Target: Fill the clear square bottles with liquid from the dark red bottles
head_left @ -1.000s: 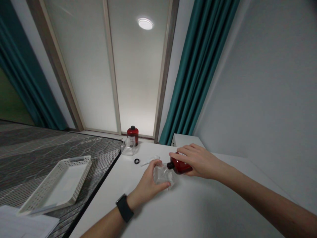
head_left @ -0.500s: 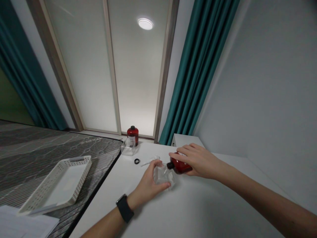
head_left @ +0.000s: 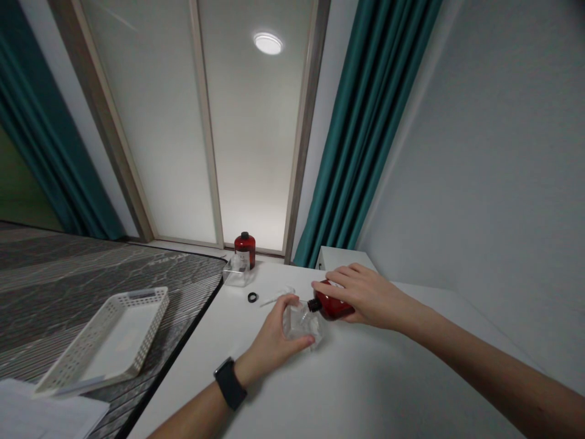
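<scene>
My right hand (head_left: 365,297) is wrapped round a dark red bottle (head_left: 333,305), tilted so that its uncapped black neck points left. The neck is at the rim of a clear plastic container (head_left: 299,323). Around that container, my left hand (head_left: 278,335) is closed, thumb on the near side and fingers on the far side. Whether liquid runs from the bottle cannot be made out. Left of the container lies a black ring-shaped cap (head_left: 252,297). A thin whitish item (head_left: 274,299), too small to name, lies just behind my left fingers.
At the table's far left corner stand a second red bottle (head_left: 245,247), capped, and a clear box (head_left: 236,277). A white perforated basket (head_left: 150,326) and papers (head_left: 50,411) lie on the patterned dark surface at left. A white cabinet (head_left: 351,257) stands beyond the white table (head_left: 283,408).
</scene>
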`<state>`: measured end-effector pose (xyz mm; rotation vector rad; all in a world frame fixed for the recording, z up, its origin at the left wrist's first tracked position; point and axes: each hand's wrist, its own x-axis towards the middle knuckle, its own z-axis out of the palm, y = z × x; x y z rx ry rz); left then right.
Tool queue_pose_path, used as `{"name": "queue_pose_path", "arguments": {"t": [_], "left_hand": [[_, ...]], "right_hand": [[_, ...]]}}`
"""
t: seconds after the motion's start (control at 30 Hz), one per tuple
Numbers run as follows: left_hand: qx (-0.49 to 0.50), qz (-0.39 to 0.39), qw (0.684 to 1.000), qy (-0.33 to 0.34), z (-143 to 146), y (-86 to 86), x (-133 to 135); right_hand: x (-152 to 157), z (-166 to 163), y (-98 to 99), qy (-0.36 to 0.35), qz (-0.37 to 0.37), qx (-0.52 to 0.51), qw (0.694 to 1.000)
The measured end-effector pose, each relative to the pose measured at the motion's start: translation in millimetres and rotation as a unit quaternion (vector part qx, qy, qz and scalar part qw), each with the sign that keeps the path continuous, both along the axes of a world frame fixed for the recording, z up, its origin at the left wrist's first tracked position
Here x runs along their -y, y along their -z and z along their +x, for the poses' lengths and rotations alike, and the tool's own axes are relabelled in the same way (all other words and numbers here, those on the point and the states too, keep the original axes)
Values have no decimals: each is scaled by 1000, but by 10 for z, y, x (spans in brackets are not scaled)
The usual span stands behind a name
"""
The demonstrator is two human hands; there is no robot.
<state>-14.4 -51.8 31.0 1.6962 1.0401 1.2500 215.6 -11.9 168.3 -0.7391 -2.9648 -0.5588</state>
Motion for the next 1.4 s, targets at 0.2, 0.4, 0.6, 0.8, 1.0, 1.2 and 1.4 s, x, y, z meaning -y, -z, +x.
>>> {"name": "queue_pose_path", "arguments": {"t": [0.2,0.4,0.6,0.8,1.0,1.2,1.4], "left_hand": [[-1,-5,1000,-6,11,-18,6],[-3,-9,1000,-9,10,-33,14],[-9,-9,1000,-11,11,-40,13],[-14,-8,1000,-12,10,-40,11],[-4,-3,1000,-10,8,-16,7],[5,-3,1000,0,7,21,-2],[3,-7,1000,0,11,-3,8]], "right_hand": [[3,-1,-9,-1,5,2,1000],[-4,0,-9,-1,7,5,1000],[6,-11,-22,3,2,11,1000],[5,-6,-26,1,4,7,1000],[-2,-14,-34,3,6,20,1000],[20,-33,-64,8,14,26,1000],[13,-36,-65,4,22,32,999]]}}
